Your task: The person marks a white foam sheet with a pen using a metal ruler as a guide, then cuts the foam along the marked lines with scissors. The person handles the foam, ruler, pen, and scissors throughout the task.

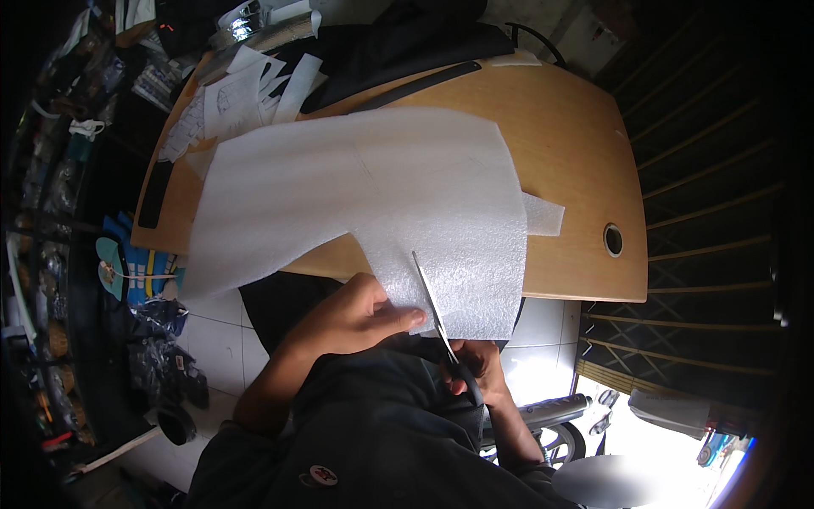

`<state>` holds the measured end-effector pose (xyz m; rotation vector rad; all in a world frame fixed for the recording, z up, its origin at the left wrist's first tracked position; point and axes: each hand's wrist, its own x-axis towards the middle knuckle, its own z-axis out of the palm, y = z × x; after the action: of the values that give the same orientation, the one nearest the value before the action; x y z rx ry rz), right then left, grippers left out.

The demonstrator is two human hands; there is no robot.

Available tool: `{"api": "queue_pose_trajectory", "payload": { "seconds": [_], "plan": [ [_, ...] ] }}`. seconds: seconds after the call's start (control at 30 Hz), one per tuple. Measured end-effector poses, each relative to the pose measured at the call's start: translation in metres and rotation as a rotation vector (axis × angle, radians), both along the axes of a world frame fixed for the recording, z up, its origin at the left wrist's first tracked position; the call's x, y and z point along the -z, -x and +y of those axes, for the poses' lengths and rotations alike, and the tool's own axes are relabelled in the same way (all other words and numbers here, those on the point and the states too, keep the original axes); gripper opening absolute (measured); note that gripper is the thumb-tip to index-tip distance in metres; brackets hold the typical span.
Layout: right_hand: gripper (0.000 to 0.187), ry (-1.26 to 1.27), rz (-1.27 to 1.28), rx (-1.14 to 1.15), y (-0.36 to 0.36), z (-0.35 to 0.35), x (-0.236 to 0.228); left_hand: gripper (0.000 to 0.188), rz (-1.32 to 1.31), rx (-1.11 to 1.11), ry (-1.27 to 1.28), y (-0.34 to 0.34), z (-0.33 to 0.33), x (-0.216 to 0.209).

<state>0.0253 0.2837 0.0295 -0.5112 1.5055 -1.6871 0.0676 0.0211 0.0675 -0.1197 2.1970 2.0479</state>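
Observation:
A large sheet of white foam [365, 170] lies across the wooden table and hangs over its near edge, with a notch cut out of its near side. At that notch, my left hand [365, 318] pinches the sheet's near edge, thumb on top. My right hand [476, 369] is closed round the black handles of a pair of scissors [437, 310]. Their long silver blades point away from me over the foam, near my left thumb. Whether the blades are parted I cannot make out. A narrow strip of white foam [544, 215] sticks out from under the sheet's right side.
Paper pieces and offcuts [246, 93] are heaped at the table's far left, beside black fabric [398, 51]. The wooden table [577, 153] has a round cable hole [612, 240] at right. Crowded shelves stand at left; a folding metal gate [704, 204] is at right.

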Motion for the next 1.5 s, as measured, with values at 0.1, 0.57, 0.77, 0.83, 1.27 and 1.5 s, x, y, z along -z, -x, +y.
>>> {"api": "queue_pose_trajectory", "payload": {
  "seconds": [0.1,0.57,0.77,0.83,1.27,1.5],
  "plan": [
    [0.067,-0.078,0.041,-0.016,0.003,0.002,0.005,0.038,0.013,-0.024,-0.002,-0.001,-0.003,-0.001],
    [0.054,-0.023,-0.048,-0.007,0.002,-0.002,0.004,0.034,-0.106,-0.13,-0.061,-0.002,-0.007,-0.026],
    [0.047,-0.009,-0.066,0.081,0.0,0.0,0.003,0.025,-0.085,-0.089,-0.085,0.002,-0.005,-0.048],
    [0.046,-0.028,-0.077,0.085,-0.001,0.002,0.006,0.021,-0.054,-0.123,-0.153,0.002,0.002,-0.046],
    [0.042,0.024,-0.157,0.028,-0.003,0.0,0.016,0.028,-0.017,-0.215,-0.077,0.001,-0.004,-0.036],
    [0.041,0.011,-0.107,0.108,-0.006,-0.007,0.007,0.026,-0.055,-0.225,-0.135,-0.003,-0.005,-0.036]
  ]
}}
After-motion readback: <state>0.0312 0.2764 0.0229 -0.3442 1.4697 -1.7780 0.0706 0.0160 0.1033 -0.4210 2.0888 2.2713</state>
